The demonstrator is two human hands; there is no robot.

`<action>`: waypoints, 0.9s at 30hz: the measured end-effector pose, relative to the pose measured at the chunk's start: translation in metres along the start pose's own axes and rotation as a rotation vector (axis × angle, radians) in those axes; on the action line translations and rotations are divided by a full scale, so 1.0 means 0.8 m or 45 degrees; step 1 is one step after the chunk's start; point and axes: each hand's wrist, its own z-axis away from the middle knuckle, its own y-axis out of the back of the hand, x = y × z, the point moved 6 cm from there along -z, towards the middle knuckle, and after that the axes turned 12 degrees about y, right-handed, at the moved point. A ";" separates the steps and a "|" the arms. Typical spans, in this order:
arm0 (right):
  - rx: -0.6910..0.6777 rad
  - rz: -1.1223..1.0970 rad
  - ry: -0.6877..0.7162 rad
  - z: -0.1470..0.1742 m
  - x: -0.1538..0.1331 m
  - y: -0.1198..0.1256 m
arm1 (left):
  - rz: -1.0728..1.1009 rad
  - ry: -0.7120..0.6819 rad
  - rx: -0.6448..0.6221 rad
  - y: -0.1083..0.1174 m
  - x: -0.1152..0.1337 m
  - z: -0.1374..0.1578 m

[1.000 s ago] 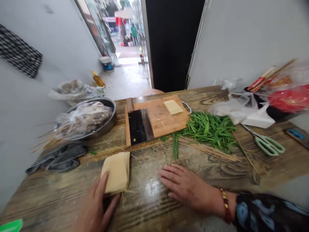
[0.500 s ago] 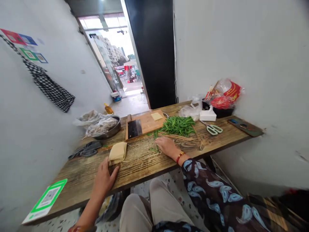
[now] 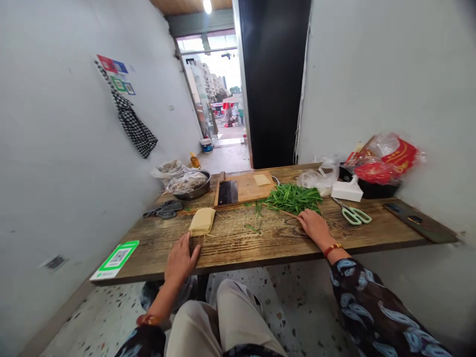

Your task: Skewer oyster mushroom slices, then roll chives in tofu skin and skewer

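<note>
A stack of thin pale-yellow square sheets, like tofu skin, (image 3: 202,221) lies on the wooden table. Just in front of it my left hand (image 3: 181,259) rests at the table's front edge, thumb spread from the fingers, fingertips close to the stack's near corner. My right hand (image 3: 316,229) is lowered to the table right of the middle, its fingers closed at the right end of thin bamboo skewers (image 3: 284,212). Behind the skewers is a pile of cut green leaf vegetable (image 3: 293,197). How many skewers are in the fingers is hidden.
A cutting board (image 3: 243,187) bears a dark cleaver (image 3: 228,192) and one sheet (image 3: 262,179). Green-handled scissors (image 3: 356,215), a white tissue box (image 3: 346,190) and a phone (image 3: 396,210) lie right. A metal bowl (image 3: 193,192) and grey cloth (image 3: 163,209) are left.
My right hand has moved right along the skewers, from their left end to their right end. My left hand stays by the stack. The view has shifted, so everything appears further right.
</note>
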 end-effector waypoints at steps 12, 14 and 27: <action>0.044 0.094 -0.017 0.019 -0.004 0.008 | -0.059 -0.022 -0.015 0.002 0.006 -0.001; 0.061 0.085 -0.014 0.018 -0.008 0.009 | -0.062 -0.026 -0.028 0.002 0.007 -0.001; 0.063 -0.080 0.180 0.018 -0.015 0.003 | -0.073 0.037 -0.114 -0.001 0.003 0.002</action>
